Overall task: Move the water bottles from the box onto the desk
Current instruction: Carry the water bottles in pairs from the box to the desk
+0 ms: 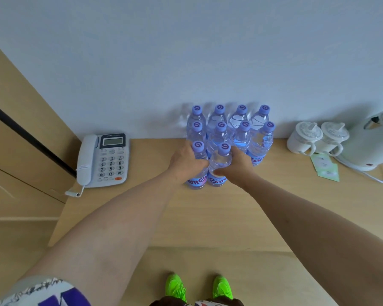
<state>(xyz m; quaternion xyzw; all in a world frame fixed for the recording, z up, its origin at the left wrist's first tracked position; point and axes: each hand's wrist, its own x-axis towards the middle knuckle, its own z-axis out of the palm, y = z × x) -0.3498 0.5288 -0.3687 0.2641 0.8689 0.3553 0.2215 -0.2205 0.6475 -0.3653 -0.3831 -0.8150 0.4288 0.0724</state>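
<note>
Several clear water bottles (241, 127) with purple caps stand in rows on the wooden desk (208, 213), against the white wall. At the front of the group my left hand (187, 161) grips the front-left bottle (197, 181) around its body. My right hand (236, 165) grips the front-right bottle (219, 161) beside it, thumb across its front. Both bottles are upright with their bases on the desk. The box is out of sight.
A white desk phone (104, 160) sits at the desk's left end, beside a wooden cabinet (20, 129). Two white lidded mugs (316, 138), a white kettle (372, 144) with its cord and green sachets (325, 167) occupy the right. Bare desk lies in front of the bottles.
</note>
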